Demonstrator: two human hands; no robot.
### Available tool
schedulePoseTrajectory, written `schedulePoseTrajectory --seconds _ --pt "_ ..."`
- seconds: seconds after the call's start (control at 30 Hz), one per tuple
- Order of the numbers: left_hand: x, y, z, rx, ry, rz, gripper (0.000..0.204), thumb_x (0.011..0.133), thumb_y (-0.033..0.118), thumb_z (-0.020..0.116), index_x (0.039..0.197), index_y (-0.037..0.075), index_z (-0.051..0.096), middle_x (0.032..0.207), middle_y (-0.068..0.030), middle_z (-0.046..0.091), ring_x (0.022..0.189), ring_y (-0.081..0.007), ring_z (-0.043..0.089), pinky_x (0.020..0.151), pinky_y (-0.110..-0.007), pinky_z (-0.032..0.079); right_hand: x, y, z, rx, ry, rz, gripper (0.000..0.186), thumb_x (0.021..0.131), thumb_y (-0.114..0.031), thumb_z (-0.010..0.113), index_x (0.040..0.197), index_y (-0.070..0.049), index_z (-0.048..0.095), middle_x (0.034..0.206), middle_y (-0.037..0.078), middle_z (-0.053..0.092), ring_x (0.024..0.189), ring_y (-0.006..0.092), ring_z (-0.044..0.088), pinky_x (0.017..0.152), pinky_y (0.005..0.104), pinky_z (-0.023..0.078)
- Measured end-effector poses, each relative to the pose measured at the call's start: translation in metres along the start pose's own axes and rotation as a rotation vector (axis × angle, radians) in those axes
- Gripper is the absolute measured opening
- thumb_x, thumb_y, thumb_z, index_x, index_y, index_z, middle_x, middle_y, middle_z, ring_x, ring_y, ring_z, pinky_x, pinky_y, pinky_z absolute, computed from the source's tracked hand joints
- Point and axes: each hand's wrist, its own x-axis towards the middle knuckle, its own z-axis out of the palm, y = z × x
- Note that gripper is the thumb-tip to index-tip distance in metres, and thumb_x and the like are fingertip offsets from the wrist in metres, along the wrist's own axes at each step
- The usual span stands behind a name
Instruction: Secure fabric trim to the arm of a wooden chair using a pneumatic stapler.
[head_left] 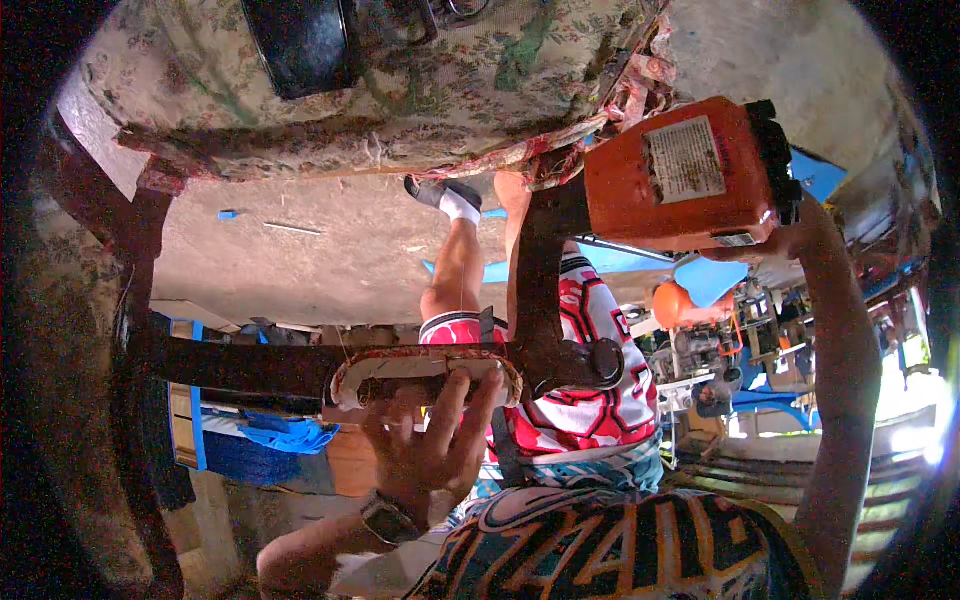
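My left hand [430, 440], with a watch on its wrist, lies against a pale armrest pad [405, 366] with ragged edges on a dark brown wooden frame. Two fingertips press over the pad's edge, and the other fingers bend beneath it. At the upper right, my right hand [785, 243] holds a red-orange boxy tool [632, 185] with a white label and black ribbed end. Most of that hand's fingers are hidden behind the tool. Beside the tool, a dark brown frame post [540, 250] runs down to a rounded wooden end [605, 362].
Worn floral upholstery [440, 110] with a torn edge spans the top, and a black flat object [297, 45] lies on it. My leg [455, 260] stands on the concrete floor [300, 270]. Blue cloth [285, 433] and cluttered shelving lie behind.
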Motion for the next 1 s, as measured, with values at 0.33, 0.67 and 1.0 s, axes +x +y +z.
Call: schedulePoseTrajectory --seconds 0.33,0.67,1.0 --pt "0.004 -0.005 -0.006 0.026 0.013 0.080 0.046 0.078 0.030 0.063 0.122 0.025 0.054 0.122 0.0004 0.048 0.099 -0.0259 0.044 0.082 -0.049 0.034 -0.211 0.136 0.044 -0.093 -0.103 -0.117 0.079 0.052 -0.035 0.085 0.117 -0.009 0.050 0.101 0.010 0.063 0.080 0.0236 0.063 0.075 0.0360 0.052" --pt "0.009 -0.009 0.000 -0.109 0.034 0.084 0.043 0.073 0.026 0.062 0.116 0.022 0.058 0.120 -0.0020 0.048 0.100 -0.0274 0.044 0.085 -0.055 0.033 -0.183 0.111 0.034 -0.166 -0.192 -0.243 0.073 0.054 -0.034 0.082 0.115 -0.008 0.052 0.099 0.010 0.063 0.080 0.0241 0.063 0.074 0.0368 0.052" --pt "0.002 -0.008 0.014 -0.265 0.080 0.036 0.042 0.070 0.023 0.063 0.112 0.021 0.060 0.123 -0.0026 0.045 0.101 -0.0311 0.042 0.096 -0.070 0.021 -0.154 0.136 -0.019 -0.281 -0.338 -0.407 0.067 0.055 -0.033 0.080 0.112 -0.008 0.054 0.097 0.011 0.064 0.079 0.0245 0.063 0.073 0.0377 0.051"
